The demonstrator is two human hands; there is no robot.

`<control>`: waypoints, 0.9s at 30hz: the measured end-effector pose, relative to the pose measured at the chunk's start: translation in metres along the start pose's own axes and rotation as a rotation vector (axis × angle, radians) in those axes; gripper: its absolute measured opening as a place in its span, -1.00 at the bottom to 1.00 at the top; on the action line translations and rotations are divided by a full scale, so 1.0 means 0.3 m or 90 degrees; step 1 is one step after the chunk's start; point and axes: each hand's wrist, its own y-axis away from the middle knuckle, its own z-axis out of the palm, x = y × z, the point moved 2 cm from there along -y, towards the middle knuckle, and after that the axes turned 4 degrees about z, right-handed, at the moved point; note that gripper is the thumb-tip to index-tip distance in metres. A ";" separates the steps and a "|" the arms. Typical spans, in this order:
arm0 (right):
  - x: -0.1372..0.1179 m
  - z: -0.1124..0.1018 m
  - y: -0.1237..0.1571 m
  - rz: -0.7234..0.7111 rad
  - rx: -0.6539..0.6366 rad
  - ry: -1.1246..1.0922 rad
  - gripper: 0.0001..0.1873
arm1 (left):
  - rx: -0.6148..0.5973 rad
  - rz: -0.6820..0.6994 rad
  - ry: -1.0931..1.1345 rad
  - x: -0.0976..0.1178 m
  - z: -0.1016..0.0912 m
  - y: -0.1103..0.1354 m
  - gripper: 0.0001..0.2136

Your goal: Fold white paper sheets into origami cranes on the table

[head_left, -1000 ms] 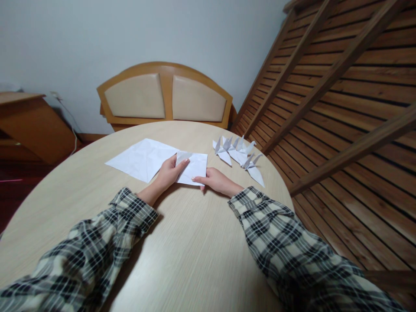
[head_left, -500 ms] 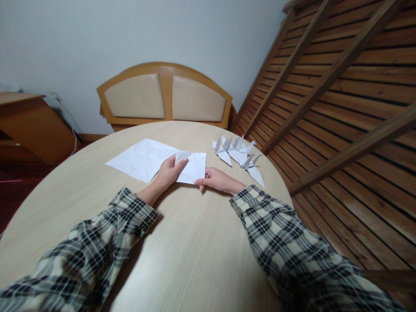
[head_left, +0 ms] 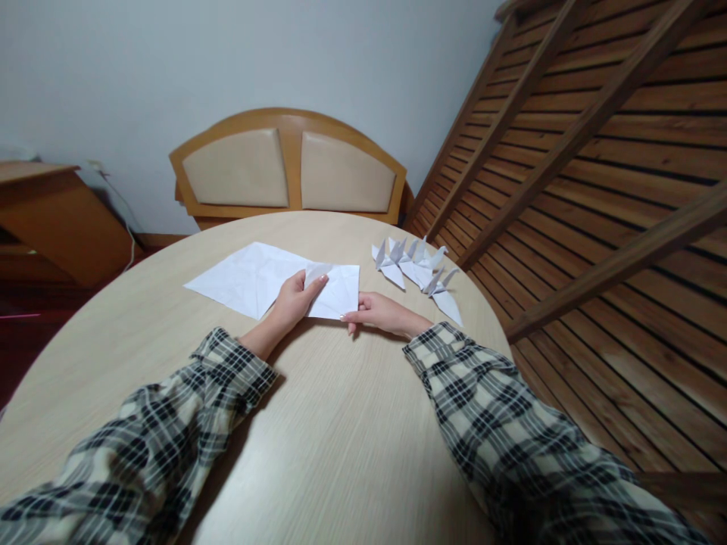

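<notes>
A creased, folded sheet of white paper [head_left: 339,294] is held between my two hands, raised slightly over the table. My left hand [head_left: 296,301] grips its left side, thumb on top and the other fingers hidden beneath. At the lower right corner, my right hand [head_left: 378,312] pinches the same folded paper with thumb and fingers. Left of it, a larger creased sheet of white paper [head_left: 241,276] lies flat on the round wooden table [head_left: 318,424], partly covered by my left hand and the folded paper.
Several white paper cranes [head_left: 417,269] stand grouped on the table's right side. Beyond the far edge is a headboard with beige panels [head_left: 238,170]. A slatted wooden frame [head_left: 591,189] leans along the right. At far left stands a wooden desk [head_left: 57,212].
The folded paper has shifted very slightly up and left at its right edge. Both hands keep their grip almost unmoved.
</notes>
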 end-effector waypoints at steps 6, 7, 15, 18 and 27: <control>0.001 -0.001 0.000 0.014 0.037 -0.026 -0.90 | 0.008 -0.004 0.037 0.017 0.003 -0.002 -0.80; 0.002 -0.001 -0.001 0.015 0.049 -0.037 -0.90 | 0.014 -0.003 0.054 0.018 0.004 -0.003 -0.79; 0.012 -0.008 -0.012 -0.019 0.113 -0.094 -0.89 | -0.070 -0.010 0.079 0.029 0.010 0.000 -0.73; 0.017 -0.011 -0.014 -0.024 0.112 -0.095 -0.87 | -0.088 -0.004 0.052 0.029 0.008 0.003 -0.70; 0.017 -0.008 -0.009 -0.012 0.115 -0.095 -0.73 | -0.096 0.010 0.038 0.011 0.004 0.003 -0.71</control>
